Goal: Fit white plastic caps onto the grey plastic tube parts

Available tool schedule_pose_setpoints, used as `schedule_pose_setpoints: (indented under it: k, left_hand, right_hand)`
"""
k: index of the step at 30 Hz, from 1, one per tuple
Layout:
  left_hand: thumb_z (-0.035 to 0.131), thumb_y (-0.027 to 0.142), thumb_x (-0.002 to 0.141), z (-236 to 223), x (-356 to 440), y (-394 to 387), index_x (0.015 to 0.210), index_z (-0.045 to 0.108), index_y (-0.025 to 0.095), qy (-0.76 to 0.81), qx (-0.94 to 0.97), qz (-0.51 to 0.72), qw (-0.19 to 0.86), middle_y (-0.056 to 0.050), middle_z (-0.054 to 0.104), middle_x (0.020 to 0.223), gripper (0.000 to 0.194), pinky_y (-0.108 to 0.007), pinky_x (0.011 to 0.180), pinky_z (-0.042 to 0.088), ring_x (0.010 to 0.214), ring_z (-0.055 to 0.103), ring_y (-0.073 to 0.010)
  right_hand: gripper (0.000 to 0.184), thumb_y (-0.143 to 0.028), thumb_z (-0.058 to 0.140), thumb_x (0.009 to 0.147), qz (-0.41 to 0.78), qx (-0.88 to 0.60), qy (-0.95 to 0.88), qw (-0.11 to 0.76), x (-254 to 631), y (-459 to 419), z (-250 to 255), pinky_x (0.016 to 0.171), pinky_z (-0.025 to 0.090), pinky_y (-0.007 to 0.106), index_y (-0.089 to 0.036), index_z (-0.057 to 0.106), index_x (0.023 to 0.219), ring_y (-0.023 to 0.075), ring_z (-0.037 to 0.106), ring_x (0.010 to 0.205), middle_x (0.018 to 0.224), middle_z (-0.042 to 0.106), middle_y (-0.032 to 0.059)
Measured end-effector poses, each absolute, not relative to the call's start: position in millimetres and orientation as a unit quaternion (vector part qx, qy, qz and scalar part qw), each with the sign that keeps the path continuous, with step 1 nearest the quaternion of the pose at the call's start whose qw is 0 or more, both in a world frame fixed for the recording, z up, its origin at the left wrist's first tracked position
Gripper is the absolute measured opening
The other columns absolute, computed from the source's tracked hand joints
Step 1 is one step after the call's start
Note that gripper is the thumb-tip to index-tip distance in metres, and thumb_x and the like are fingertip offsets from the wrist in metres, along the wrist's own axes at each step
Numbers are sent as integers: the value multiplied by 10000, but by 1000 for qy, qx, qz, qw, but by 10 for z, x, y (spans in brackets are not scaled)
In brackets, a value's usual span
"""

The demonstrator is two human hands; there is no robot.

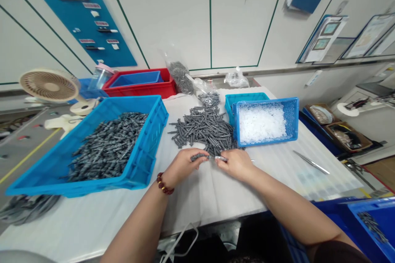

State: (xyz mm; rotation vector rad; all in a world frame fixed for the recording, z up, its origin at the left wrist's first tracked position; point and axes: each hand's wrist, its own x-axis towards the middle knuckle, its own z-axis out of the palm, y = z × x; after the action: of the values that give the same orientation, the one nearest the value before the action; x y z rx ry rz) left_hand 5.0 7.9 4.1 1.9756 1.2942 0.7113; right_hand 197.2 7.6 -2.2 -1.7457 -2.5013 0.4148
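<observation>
My left hand (184, 165) is closed around a dark grey ribbed plastic piece (199, 157), which lies sideways between thumb and fingers. Closed too, my right hand (237, 163) grips a slim silver metal tool (221, 158). One end of the tool meets the ribbed piece between my hands, and a thin tip shows past the right hand. Whether a clear ring sits at that joint I cannot tell. Just beyond both hands lies a loose pile of similar grey pieces (205, 128). A tilted blue bin (266, 144) of small clear rings (262, 121) stands right of the pile.
At left, a large blue crate (160, 131) holds many grey pieces. Metal tweezers (311, 162) lie on the white-covered table (185, 209) at right. Behind are a red bin (138, 90), plastic bags (210, 92) and a teal bin (247, 97). A fan (51, 86) stands far left.
</observation>
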Motion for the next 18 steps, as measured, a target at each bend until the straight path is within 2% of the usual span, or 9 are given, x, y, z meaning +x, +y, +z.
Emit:
schedule_pose_setpoints:
  k: [3,6,9,11,13,15,18]
  left_hand:
    - [521,284,787,190,-5,25,877,676,173,512,756,305,272,-15,667,713,211,-203,550,455,474,512,-88]
    - [508,291,804,538,-182,-117,885,669,190,557,732,366,143,-24,685,853,206,-222,677,485,685,603,-129]
    - [529,305,801,956,-511,-230,902,661,192,636,657,403,-44,-6,679,925,200,-268,833,465,865,604,-157]
    - [531,281,797,1169,-790,-229,940,654,166,691,606,365,-145,-24,665,957,221,-320,879,448,918,592,-185]
    - [538,268,794,1291,-1069,-173,1038,621,125,746,587,276,-153,-70,638,1024,295,-388,912,428,998,568,-239]
    - [514,304,829,1328,-1284,-100,1194,517,78,786,585,174,-99,-132,564,1180,428,-456,975,363,1149,479,-302]
    - [480,315,857,1259,-1354,-35,1270,409,12,799,578,135,-92,-211,380,1361,518,-522,1032,248,1285,299,-362]
  right_hand:
    - [214,-329,471,876,158,-533,-828,70,1992,88,-28,593,319,239,-172,597,804,161,571,732,793,633,44]
    - [162,-207,424,900,164,-482,-852,124,2021,106,-70,691,355,238,-158,578,911,161,561,831,899,616,58]
    - [193,-249,409,925,166,-488,-845,139,2045,117,-106,692,365,237,-191,558,1033,170,572,859,968,618,54]
    - [206,-278,399,933,169,-505,-836,131,2050,110,-103,654,360,233,-220,544,1068,175,588,843,972,631,38]
    - [207,-285,384,938,168,-512,-834,123,2044,93,-78,627,349,232,-229,537,1065,181,598,832,962,642,30]
    - [207,-282,379,938,165,-522,-829,118,2030,73,-44,610,338,233,-221,525,1071,183,603,809,934,649,34]
    - [213,-266,393,928,173,-550,-809,116,2008,60,-21,605,336,233,-187,499,1095,179,603,759,862,651,48]
